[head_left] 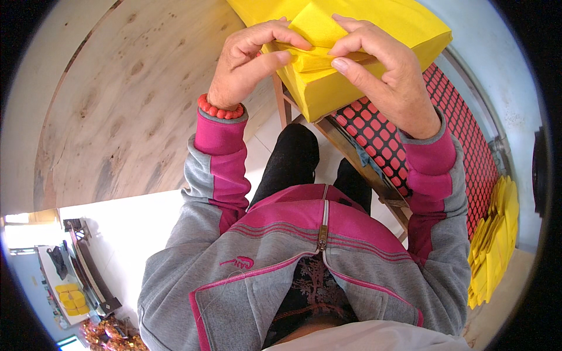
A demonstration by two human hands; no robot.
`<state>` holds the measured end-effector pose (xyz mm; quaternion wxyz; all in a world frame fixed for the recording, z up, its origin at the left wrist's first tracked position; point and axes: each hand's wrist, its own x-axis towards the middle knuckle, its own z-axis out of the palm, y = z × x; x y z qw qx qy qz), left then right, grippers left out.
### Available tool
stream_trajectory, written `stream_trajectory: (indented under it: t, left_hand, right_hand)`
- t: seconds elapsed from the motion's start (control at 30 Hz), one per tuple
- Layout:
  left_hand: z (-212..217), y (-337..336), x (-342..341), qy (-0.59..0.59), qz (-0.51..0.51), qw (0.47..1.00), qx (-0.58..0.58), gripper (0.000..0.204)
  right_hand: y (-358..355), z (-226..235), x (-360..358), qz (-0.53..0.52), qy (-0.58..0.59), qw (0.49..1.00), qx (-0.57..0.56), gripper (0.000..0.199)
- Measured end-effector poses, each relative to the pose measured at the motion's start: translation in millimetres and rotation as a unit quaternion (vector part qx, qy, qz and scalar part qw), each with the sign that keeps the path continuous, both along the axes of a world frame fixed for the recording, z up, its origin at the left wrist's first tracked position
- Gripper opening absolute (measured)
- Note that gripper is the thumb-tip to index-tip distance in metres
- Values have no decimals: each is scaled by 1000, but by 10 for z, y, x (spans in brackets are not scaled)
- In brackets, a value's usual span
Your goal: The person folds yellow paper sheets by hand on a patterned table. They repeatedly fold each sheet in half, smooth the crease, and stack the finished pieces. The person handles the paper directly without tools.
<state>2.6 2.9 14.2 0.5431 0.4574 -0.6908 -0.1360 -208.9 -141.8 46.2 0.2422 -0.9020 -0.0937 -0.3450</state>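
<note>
A thick stack of yellow paper sheets (374, 26) lies at the top of the view on a wooden frame. My left hand (249, 61), with a red bead bracelet (219, 109) at the wrist, pinches a folded yellow sheet (313, 58) at the stack's near edge. My right hand (386, 73) grips the same fold from the right, thumb and fingers pressing it. The two thumbs nearly meet over the crease.
A red and black mesh panel (462, 128) runs under the stack to the right. Folded yellow paper pieces (494, 240) are piled at the right. A large round wooden board (117, 105) stands at the left. White floor (123, 234) lies below my knees.
</note>
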Motion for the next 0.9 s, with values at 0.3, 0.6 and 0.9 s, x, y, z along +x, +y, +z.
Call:
stream_trajectory:
  t: [0.3,0.6,0.9]
  left_hand:
    - [-114,-89,-161,173,30,983,-44,9]
    - [-127,-120,-105,175,54,981,-66,7]
    - [-72,-43,-62,151,-47,986,-50,10]
  right_hand:
    - [63,45,-10,-27,0,998,64,14]
    - [21,23,27,-15,-44,997,-62,12]
    - [33,-20,18,-22,-24,999,-5,10]
